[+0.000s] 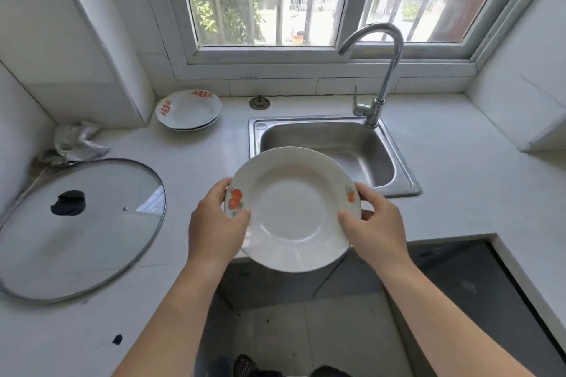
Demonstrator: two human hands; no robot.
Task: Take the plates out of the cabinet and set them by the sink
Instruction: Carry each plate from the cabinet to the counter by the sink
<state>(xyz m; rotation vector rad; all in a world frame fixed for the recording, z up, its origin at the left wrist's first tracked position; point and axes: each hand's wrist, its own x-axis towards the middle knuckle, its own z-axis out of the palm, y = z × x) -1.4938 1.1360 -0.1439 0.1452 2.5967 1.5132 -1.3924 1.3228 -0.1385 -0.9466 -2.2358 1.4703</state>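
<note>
holding one plate, both hands

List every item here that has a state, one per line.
White plate with orange fruit print: held, both hands.
Left hand: gripping rim.
Right hand: gripping rim.
Stacked red-patterned plates: resting on counter.
Steel sink: empty.
Chrome faucet: off.
Glass lid: lying flat.

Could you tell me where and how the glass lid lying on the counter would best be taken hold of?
Probably by its black knob, coming straight down from above. The glass lid lies flat on the counter with the knob facing up near its middle, so the knob is the only raised part; the thin metal rim sits flush against the surface and offers little to pinch.
</note>
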